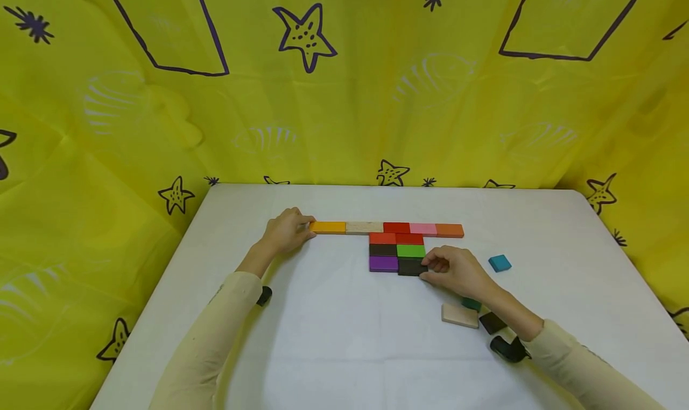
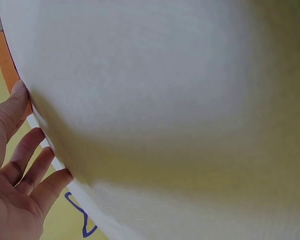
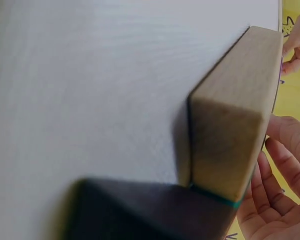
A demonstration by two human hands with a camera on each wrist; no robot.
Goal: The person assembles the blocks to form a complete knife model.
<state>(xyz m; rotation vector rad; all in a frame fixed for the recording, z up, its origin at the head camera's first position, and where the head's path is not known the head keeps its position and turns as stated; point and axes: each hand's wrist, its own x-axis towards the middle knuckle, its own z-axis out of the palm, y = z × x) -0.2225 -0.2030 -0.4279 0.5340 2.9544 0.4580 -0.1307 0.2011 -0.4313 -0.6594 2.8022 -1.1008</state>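
Note:
A flat row of wooden blocks crosses the white table, led on the left by a yellow-orange block (image 1: pixel 328 228). My left hand (image 1: pixel 287 229) pinches that block's left end between thumb and finger; its other fingers are spread in the left wrist view. Beige (image 1: pixel 363 228), red (image 1: pixel 396 228), pink (image 1: pixel 423 229) and orange (image 1: pixel 450 230) blocks continue the row. Under it lie two red blocks, a dark brown (image 1: pixel 383 250), a green (image 1: pixel 411 251) and a purple block (image 1: pixel 383 264). At the lower right corner, my right hand (image 1: pixel 454 271) pinches the right end of a black block (image 1: pixel 411 267).
A blue block (image 1: pixel 500 263) lies apart on the right. Below my right forearm are a beige block (image 1: pixel 460 315), a dark green block (image 1: pixel 471 304) and a dark brown block (image 1: pixel 492 323). Yellow patterned cloth (image 1: pixel 344 99) hangs behind the table (image 1: pixel 323 338).

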